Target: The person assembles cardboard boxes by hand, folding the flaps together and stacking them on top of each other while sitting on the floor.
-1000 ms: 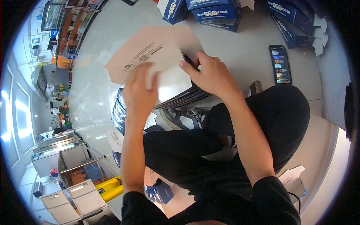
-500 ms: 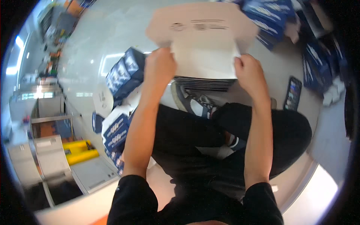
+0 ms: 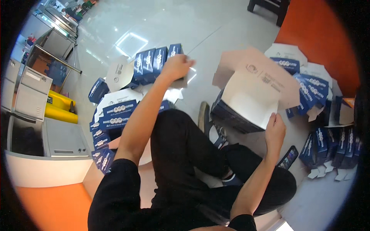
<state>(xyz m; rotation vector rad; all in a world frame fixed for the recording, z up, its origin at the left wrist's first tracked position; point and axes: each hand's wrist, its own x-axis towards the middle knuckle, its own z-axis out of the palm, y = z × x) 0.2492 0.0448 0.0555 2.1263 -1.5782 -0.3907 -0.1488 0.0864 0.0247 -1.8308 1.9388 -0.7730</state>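
A cardboard box (image 3: 252,94), dark blue outside and off-white inside, stands tilted on the floor in front of my feet, its printed lid flaps spread wide. My right hand (image 3: 275,129) pinches the near right edge of this box. My left hand (image 3: 178,67) is off the box, over the end of a row of blue boxes (image 3: 148,64) to the left. Its fingers reach out to the right, slightly blurred, with nothing seen in them. I cannot tell whether it touches the row.
More blue and white boxes (image 3: 115,113) lie by my left leg. Others are heaped at the right (image 3: 308,88), with several standing boxes (image 3: 331,144) nearer. A phone (image 3: 288,157) lies by my right knee. An orange panel (image 3: 320,34) and a dark stool (image 3: 269,8) stand far right.
My left hand has let go of the box and moved left. The box now sits farther right and turned, with my right hand still on it. The whole view has swung.
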